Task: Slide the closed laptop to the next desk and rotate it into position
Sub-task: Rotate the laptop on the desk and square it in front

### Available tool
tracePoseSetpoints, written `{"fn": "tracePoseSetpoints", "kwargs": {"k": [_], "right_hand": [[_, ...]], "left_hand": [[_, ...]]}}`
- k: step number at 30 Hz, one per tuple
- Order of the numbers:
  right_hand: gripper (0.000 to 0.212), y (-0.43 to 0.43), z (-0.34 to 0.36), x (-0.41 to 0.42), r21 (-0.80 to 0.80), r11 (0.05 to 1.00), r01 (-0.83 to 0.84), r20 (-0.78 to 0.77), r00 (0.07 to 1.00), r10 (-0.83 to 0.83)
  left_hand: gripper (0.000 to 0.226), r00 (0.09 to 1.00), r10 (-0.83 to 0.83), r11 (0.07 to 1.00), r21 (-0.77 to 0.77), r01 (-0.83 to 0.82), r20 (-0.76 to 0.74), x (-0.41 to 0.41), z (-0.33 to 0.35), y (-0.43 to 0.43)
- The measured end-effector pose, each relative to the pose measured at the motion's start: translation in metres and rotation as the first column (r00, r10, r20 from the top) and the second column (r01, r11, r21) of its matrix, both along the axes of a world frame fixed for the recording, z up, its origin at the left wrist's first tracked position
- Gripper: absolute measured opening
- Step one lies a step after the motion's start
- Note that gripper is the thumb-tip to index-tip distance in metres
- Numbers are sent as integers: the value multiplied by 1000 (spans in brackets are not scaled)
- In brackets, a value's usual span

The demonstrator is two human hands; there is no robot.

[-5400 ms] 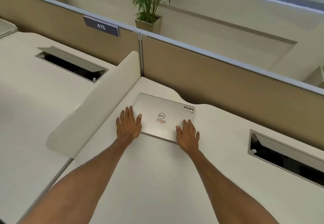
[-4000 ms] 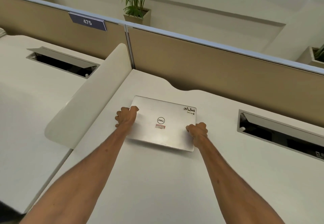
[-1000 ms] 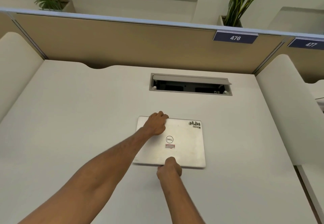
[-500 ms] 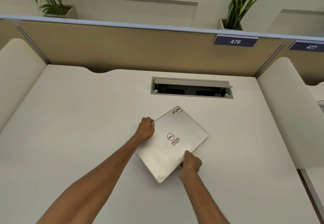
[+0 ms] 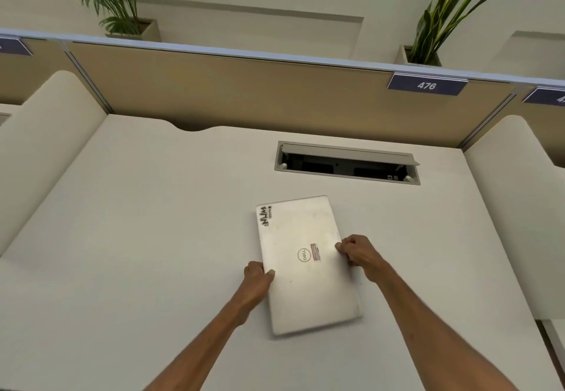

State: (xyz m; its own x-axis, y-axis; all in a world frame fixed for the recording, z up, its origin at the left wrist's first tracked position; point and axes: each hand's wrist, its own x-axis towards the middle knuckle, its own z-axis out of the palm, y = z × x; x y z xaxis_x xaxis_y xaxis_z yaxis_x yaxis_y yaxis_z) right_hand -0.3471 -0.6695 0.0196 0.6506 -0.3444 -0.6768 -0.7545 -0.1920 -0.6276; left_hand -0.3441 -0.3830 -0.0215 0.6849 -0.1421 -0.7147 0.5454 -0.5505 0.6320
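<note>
Closed Dell laptop (image 5: pixel 307 263): flat on white desk (image 5: pixel 137 222), mid-rotation, short edge toward cable hatch (image 5: pixel 347 163); left hand (image 5: pixel 256 280) pinching its left edge; right hand (image 5: pixel 360 253) pinching its right edge; next: probably squaring it up.

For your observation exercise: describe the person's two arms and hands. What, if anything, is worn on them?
Both forearms are bare up to the frame edge: no sleeves show. The left hand and right hand have no gloves, and no watch, bracelet or ring is visible.
</note>
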Motion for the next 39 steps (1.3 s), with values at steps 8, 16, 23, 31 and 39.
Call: {"fn": "tracePoseSetpoints", "kwargs": {"k": [8,16,23,31,39], "right_hand": [[10,10,2,9,-145,986,-81,-15,997,80],[30,25,-3,4,-267,964,-6,23,1000,13],[31,67,-20,-26,-343,876,339,185,939,-291],[45,159,-29,-95,-38,221,975,-15,220,-975],[48,182,-14,-80,-65,291,955,-195,274,-942]], "left_hand": [[22,999,39,999,20,-38,-36,-3,2,-1],[26,997,-59,989,137,51,59,0,1,-6],[33,865,-478,783,520,342,151,31,26,8],[40,630,-577,791,547,273,520,120,60,-32],[58,541,-783,613,536,581,307,147,48,-61]]}}
